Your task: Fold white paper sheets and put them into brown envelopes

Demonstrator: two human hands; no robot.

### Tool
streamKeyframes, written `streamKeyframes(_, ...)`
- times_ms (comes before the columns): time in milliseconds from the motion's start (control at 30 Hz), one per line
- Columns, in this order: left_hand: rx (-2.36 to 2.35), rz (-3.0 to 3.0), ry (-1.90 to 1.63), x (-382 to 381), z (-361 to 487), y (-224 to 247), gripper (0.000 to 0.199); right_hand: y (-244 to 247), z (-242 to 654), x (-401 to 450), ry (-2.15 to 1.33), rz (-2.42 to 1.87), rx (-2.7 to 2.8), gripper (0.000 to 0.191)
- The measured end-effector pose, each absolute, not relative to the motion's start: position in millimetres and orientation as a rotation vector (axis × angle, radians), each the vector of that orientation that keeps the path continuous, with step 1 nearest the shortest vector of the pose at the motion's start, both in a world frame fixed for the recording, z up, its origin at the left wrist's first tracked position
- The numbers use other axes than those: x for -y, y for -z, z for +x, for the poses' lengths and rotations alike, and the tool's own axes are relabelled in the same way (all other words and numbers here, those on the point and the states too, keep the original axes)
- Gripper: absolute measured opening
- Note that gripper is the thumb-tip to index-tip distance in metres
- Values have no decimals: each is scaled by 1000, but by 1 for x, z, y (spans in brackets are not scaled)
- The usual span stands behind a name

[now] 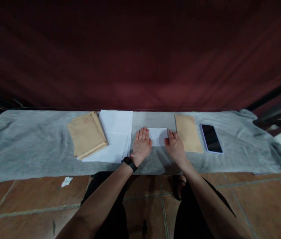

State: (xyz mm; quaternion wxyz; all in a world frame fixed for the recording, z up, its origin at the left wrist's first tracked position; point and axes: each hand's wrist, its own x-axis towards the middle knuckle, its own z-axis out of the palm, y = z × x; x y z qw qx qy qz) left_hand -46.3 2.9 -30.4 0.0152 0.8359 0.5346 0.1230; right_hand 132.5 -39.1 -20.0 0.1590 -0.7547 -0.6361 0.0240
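Note:
A small white folded paper [158,136] lies on the grey cloth in front of me. My left hand [142,143] rests flat at its left end, fingers stretched out. At its right end my right hand [174,143] touches the edge, fingers partly curled; whether they pinch it cannot be made out. Just right of that hand lies a single brown envelope [188,132]. Left of my left hand are large white sheets [116,132], with a stack of brown envelopes [87,132] overlapping their left side.
A phone [211,138] in a light purple case lies right of the single envelope. The grey cloth [35,142] covers a long narrow surface, with a dark red curtain [140,66] behind it. A white scrap [67,181] is on the tiled floor.

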Motion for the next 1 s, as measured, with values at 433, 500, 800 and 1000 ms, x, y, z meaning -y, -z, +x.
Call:
streamKeyframes(433, -1589, 2483, -479, -8, -46, 15, 57, 14, 146, 17, -636, -1792, 1404, 23)
streamKeyframes(500, -1458, 2428, -651, -10, -47, 4, 56, -3, 147, 21, -528, -1692, 1331, 28)
streamKeyframes(800, -823, 1316, -842, 6, -37, -23, 50, -35, 130, 60, 220, -1602, 1949, 24)
streamKeyframes(1000, -1052, 950, -913, -8, -45, -5, 37, -17, 97, 62, 30, -1502, 2228, 26)
